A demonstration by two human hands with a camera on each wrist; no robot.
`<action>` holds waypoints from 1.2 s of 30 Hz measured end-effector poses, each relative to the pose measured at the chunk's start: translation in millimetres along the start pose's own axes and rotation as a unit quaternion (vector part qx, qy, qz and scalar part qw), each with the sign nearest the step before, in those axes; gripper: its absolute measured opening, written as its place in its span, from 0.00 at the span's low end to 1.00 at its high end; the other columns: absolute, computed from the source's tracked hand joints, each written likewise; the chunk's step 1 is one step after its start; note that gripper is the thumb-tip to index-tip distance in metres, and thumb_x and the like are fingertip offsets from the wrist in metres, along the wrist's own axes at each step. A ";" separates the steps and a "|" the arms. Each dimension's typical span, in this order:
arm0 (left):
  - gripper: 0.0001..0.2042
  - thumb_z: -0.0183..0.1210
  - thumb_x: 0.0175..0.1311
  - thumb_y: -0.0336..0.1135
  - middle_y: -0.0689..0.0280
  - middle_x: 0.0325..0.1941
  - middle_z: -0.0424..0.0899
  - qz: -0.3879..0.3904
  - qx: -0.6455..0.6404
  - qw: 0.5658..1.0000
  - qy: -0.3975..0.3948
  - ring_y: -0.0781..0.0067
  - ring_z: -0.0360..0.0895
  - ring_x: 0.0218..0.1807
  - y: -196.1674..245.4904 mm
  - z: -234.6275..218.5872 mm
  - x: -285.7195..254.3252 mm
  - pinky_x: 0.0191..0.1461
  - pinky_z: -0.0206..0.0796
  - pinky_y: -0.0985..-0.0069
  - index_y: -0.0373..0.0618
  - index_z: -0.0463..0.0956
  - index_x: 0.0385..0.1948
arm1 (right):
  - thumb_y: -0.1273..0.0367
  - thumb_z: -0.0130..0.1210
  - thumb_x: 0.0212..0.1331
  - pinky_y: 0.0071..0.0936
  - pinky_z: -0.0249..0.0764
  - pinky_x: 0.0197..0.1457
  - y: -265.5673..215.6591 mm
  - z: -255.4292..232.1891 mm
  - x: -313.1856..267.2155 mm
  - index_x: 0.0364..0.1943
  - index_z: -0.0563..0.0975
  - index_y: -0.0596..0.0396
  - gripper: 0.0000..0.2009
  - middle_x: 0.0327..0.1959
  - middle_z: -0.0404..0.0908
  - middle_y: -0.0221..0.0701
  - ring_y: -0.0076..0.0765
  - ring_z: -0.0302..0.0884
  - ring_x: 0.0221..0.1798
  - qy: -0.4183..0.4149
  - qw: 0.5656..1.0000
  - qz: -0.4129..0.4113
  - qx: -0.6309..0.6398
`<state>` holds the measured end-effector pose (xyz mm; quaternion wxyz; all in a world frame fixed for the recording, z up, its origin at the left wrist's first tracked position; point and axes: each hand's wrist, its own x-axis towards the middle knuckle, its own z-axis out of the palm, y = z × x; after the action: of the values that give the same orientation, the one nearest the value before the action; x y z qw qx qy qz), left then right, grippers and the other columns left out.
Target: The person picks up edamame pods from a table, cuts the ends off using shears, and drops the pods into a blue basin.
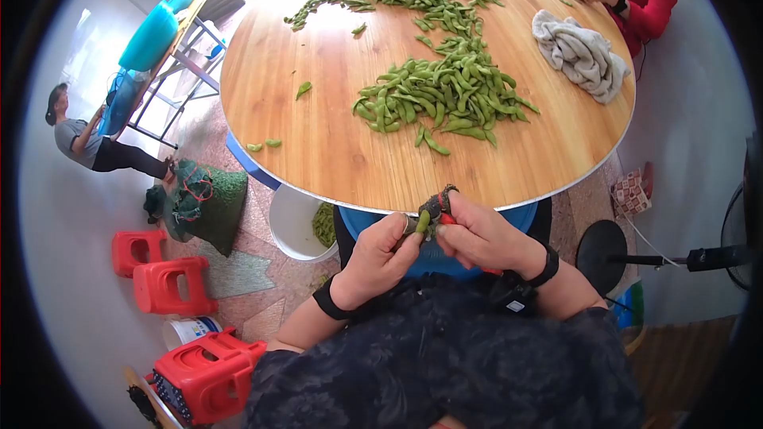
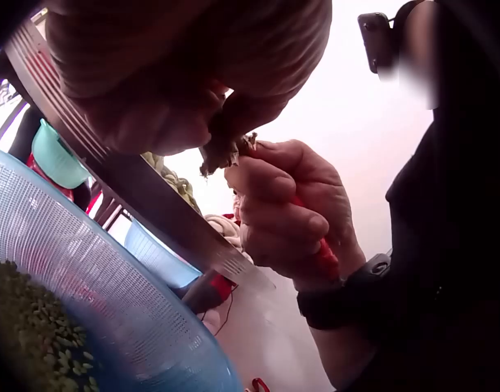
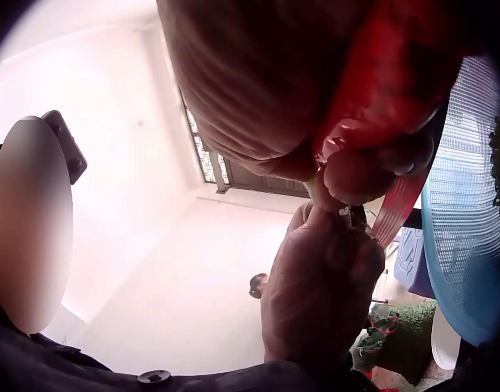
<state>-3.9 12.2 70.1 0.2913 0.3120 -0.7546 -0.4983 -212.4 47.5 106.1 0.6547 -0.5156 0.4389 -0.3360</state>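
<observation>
Green, the pod point(image 1: 424, 221) is pinched by the left hand point(image 1: 380, 253) near the desk point(image 1: 318, 143); a red object point(image 1: 447, 220) is gripped by the curled right hand point(image 1: 489, 240), and both hands should be braced together.

Homelike room — round wooden table point(image 1: 318, 143), red plastic stools point(image 1: 148, 289), pale walls point(image 1: 687, 95).

Pods point(image 1: 445, 95) lie heaped on the worktop point(image 1: 318, 151) before me, a cloth point(image 1: 579, 56) to their right; below its edge, a bucket point(image 1: 288, 226) stands to my left, with stools point(image 1: 151, 286) farther left.
</observation>
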 end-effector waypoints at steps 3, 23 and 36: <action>0.08 0.56 0.60 0.26 0.61 0.21 0.63 0.022 0.067 0.997 0.008 0.68 0.63 0.23 6.3 2.0 0.7 0.27 0.57 0.73 0.39 0.66 0.25 | 0.70 0.43 0.62 0.21 0.64 0.20 0.3 0.6 -0.9 0.34 0.63 0.56 0.04 0.21 0.70 0.27 0.20 0.66 0.18 -0.002 0.999 0.006 -0.033; 0.06 0.52 0.65 0.28 0.61 0.23 0.68 0.158 0.269 0.950 0.016 0.61 0.69 0.25 9.4 -4.2 6.0 0.30 0.60 0.70 0.38 0.68 0.28 | 0.67 0.43 0.69 0.14 0.61 0.14 24.1 16.6 7.0 0.38 0.69 0.52 0.05 0.19 0.70 0.23 0.15 0.64 0.12 0.018 0.991 -0.027 0.128; 0.12 0.45 0.71 0.33 0.72 0.21 0.69 -0.121 -0.090 0.986 -0.065 0.84 0.64 0.23 -1.5 -6.5 -14.7 0.27 0.58 0.81 0.40 0.68 0.24 | 0.69 0.55 0.56 0.34 0.70 0.22 31.5 31.9 2.2 0.32 0.67 0.58 0.10 0.20 0.73 0.43 0.48 0.75 0.21 0.190 0.917 -0.208 -0.283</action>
<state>10.6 19.1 69.0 0.2059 0.3406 -0.6810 -0.6147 -182.6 65.3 77.7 0.3014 -0.6855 0.5145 -0.4178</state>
